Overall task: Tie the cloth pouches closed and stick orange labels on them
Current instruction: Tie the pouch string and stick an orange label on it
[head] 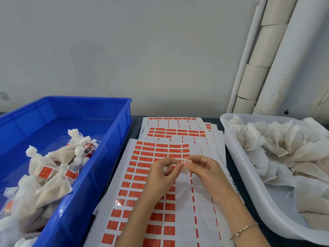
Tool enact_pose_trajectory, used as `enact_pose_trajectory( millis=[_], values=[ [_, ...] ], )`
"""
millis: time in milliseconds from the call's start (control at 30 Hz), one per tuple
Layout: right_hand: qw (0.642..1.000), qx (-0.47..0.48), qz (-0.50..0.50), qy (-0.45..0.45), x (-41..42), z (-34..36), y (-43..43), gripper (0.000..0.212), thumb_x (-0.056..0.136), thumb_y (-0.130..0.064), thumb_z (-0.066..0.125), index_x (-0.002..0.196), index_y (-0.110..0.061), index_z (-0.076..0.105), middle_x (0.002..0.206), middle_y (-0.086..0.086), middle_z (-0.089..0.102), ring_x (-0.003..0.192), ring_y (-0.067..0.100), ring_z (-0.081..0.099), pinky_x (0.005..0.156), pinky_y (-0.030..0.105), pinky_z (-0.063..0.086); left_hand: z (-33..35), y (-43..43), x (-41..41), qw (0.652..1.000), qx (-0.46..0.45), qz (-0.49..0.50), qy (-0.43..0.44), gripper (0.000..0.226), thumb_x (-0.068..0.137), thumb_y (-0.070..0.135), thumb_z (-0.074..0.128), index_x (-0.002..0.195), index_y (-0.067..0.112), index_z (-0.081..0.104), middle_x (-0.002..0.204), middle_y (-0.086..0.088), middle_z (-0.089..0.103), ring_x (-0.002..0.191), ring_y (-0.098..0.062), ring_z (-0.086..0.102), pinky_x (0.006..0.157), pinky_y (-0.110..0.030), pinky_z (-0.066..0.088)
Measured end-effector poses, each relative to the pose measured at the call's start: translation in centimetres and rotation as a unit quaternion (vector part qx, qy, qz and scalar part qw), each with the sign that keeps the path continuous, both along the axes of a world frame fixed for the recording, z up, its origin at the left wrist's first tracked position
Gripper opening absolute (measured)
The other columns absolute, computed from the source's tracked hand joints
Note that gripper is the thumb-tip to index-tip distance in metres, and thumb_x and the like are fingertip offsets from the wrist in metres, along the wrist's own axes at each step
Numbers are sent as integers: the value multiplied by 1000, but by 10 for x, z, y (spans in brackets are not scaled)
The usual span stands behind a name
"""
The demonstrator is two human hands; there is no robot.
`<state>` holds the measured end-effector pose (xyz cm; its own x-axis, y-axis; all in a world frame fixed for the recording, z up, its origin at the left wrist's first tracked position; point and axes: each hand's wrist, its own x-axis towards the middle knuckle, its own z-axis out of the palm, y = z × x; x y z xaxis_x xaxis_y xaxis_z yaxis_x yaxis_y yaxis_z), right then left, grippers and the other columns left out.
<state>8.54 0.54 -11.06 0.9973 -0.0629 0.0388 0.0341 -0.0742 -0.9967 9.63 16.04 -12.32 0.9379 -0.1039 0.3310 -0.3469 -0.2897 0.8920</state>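
Above the label sheets, my left hand (161, 175) is curled round a small white cloth pouch (166, 168), most of which is hidden in my palm. My right hand (203, 167) pinches the pouch's drawstring and white tab (185, 168) between thumb and fingertips, close to my left fingers. Sheets of orange labels (142, 168) lie beneath both hands in the middle of the table.
A blue crate (99, 157) on the left holds several tied pouches (49, 168) with orange labels. On the right a white tub (236, 157) is full of untied pouches (284, 145). More label sheets (178, 129) lie further back. White pipes stand at the back right.
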Motion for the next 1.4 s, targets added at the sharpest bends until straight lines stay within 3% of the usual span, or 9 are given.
enact_pose_trajectory(
  millis=[100, 167, 233, 333, 467, 800, 1000, 1133, 1400],
  values=[
    [998, 44, 47, -20, 2, 2, 2, 34, 71, -50, 72, 104, -44, 65, 105, -24, 68, 101, -3, 64, 82, 20, 53, 1, -3, -1, 1000, -10, 14, -7, 3, 86, 32, 68, 85, 35, 69, 77, 23, 67, 79, 3, 63, 64, -8, 49],
    [993, 107, 51, -26, 4, 4, 1, 38, 76, -55, 69, 110, -40, 63, 110, -16, 69, 105, 6, 65, 86, 24, 53, 2, -3, -1, 1000, -7, 19, -5, 7, 86, 32, 68, 82, 38, 67, 75, 24, 66, 78, 3, 62, 62, -8, 49],
    [996, 66, 25, -58, 3, 6, -3, 42, 73, -56, 70, 110, -36, 62, 109, -17, 69, 105, 5, 64, 85, 23, 52, 1, 0, -1, 1000, -14, 23, -3, 10, 86, 32, 67, 80, 39, 66, 73, 24, 65, 79, 3, 62, 61, -8, 48],
    [996, -19, 5, -85, 0, 3, -4, 34, 72, -36, 79, 103, -31, 65, 95, -21, 70, 94, -1, 65, 67, 11, 52, 2, 2, 0, 1000, -17, 19, -13, 10, 87, 30, 67, 82, 39, 67, 77, 26, 66, 79, 0, 63, 63, -8, 48],
    [994, -63, -5, -90, 2, -2, -3, 22, 78, -16, 77, 96, -27, 70, 89, -15, 73, 86, 5, 69, 67, 13, 53, 2, 2, 1, 1000, -13, 18, -16, 12, 86, 30, 67, 80, 40, 66, 79, 28, 65, 81, 3, 62, 63, -6, 48],
    [998, -35, 18, -57, 0, -4, -8, 15, 81, -18, 74, 94, -25, 72, 90, -20, 72, 90, -3, 66, 62, 4, 47, 5, 2, -2, 999, -19, -19, 16, 16, 87, 30, 66, 80, 45, 68, 76, 28, 68, 80, 2, 64, 60, -4, 46],
    [998, 0, 11, -66, 1, -2, -5, 25, 69, -41, 72, 91, -28, 71, 91, -23, 71, 89, -4, 65, 63, 4, 47, 3, 3, 0, 999, -23, 12, 23, 13, 86, 28, 68, 82, 40, 71, 72, 31, 67, 78, 3, 64, 58, -5, 47],
    [990, -76, -10, -122, 3, -8, -4, 11, 79, -22, 74, 86, -30, 70, 89, -21, 71, 90, 2, 66, 69, 10, 51, 4, 3, -1, 999, -21, 4, 34, 14, 86, 30, 67, 80, 42, 70, 74, 30, 67, 80, 4, 64, 59, -4, 46],
    [978, -147, -32, -146, 5, -13, -3, 7, 83, -24, 72, 84, -29, 68, 83, -16, 70, 83, 4, 65, 75, 17, 55, 5, 2, -1, 999, -9, 24, 36, 21, 85, 29, 69, 73, 46, 67, 72, 31, 67, 78, 5, 63, 58, -3, 45]
  ],
)
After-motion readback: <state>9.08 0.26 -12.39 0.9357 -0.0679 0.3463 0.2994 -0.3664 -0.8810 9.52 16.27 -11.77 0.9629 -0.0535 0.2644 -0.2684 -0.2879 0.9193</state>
